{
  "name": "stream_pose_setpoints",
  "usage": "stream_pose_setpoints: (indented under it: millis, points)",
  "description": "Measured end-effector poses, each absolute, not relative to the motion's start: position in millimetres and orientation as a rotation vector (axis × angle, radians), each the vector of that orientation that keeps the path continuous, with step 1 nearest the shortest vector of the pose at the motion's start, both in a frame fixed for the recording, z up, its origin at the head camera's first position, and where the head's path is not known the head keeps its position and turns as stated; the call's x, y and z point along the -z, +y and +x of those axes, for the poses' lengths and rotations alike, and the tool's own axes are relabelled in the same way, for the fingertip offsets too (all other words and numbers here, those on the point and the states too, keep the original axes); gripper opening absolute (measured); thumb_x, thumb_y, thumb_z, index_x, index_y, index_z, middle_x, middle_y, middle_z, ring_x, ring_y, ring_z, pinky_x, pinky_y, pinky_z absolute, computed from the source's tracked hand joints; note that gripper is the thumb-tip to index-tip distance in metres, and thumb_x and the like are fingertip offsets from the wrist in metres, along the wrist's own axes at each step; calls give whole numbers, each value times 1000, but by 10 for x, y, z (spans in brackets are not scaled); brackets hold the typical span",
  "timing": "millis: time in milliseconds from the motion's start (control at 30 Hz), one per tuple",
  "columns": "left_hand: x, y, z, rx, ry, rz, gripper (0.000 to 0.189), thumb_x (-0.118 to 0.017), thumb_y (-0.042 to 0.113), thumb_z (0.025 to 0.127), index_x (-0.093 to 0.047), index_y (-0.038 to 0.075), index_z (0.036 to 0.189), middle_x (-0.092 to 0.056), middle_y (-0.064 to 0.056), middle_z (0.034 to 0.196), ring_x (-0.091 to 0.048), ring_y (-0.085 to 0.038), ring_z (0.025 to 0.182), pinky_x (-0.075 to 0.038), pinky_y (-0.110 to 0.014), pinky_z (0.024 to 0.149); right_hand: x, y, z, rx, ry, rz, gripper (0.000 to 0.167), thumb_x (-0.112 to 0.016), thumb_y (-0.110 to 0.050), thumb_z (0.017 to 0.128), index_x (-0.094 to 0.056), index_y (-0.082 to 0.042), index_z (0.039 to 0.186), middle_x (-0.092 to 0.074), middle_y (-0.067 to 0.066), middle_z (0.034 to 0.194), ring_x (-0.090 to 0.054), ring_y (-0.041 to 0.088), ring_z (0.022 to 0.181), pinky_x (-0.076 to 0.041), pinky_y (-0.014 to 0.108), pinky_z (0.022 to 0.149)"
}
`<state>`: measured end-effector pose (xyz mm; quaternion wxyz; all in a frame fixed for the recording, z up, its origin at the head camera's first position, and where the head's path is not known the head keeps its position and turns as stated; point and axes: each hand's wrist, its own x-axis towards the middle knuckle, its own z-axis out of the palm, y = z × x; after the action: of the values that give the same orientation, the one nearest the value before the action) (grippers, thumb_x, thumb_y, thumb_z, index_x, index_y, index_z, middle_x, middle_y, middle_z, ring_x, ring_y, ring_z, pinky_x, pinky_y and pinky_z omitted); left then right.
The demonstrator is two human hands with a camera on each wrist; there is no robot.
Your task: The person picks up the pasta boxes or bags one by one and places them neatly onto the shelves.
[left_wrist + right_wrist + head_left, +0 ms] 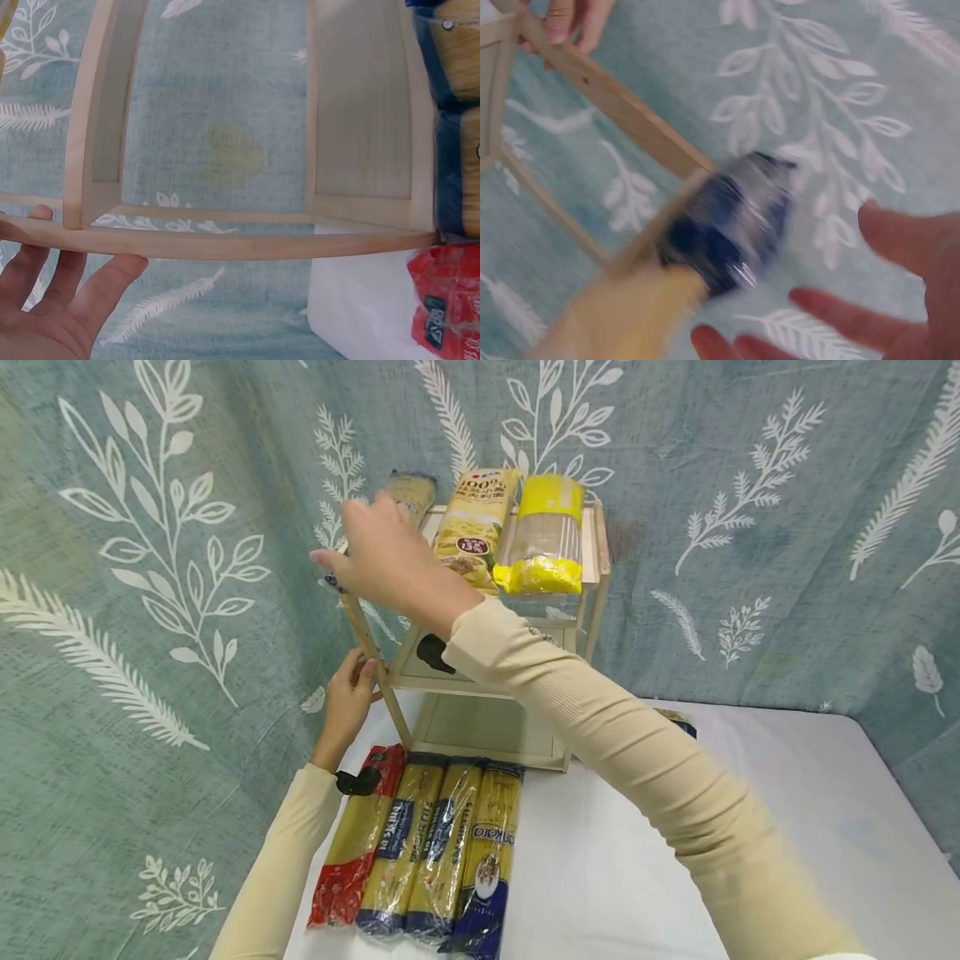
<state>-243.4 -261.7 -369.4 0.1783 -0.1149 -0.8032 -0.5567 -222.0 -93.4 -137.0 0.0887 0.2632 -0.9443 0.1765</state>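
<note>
My left hand [348,700] holds the left upright of a wooden rack [397,718]. Its thumb and fingers curl about the wooden post [240,244] in the left wrist view. Above the left end of the top shelf is my right hand [393,560], partly covering a pasta pack [414,489]. In the right wrist view, that pack's blue end [731,221] juts past the shelf, while the spread fingers stand apart from it. Beside it on the shelf lie a yellow pasta pack [476,518] and a clear pack with yellow ends [547,535].
Below the rack's front, a red-ended pasta pack [345,839] and several blue-ended packs [427,843] lie side by side on the white table [600,877]. Another dark pack [678,722] shows behind the right sleeve. A leaf-patterned curtain [712,510] surrounds the table.
</note>
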Motion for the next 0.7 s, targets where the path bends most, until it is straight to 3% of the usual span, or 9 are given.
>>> stream_pose_setpoints:
  millis: [167,533,700]
  points:
    - [3711,-2624,-2433,1579,-2272,-321,35,-44,16,102,-48,-1,131,-59,-30,114,-57,-43,105,-53,-53,75,1247,-662,-2059,-540,-2668,988,54,-52,-45,95,-46,-13,139,-49,1,134,-42,13,121,-37,19,96]
    - [3712,-2588,-2442,1530,-2304,-290,36,-44,21,102,-49,1,132,-59,-28,114,-58,-42,106,-55,-47,73,1268,9,-1751,-468,-2494,1117,48,-57,-38,95,-50,-14,135,-50,4,133,-46,16,115,-38,23,95]
    - [3707,-2574,-2435,1506,-2324,-277,37,-42,22,102,-49,3,132,-59,-27,113,-58,-41,105,-55,-47,74,1386,283,-1660,-542,-2395,1212,48,-62,-30,93,-52,-7,134,-55,8,119,-49,17,99,-41,26,83]
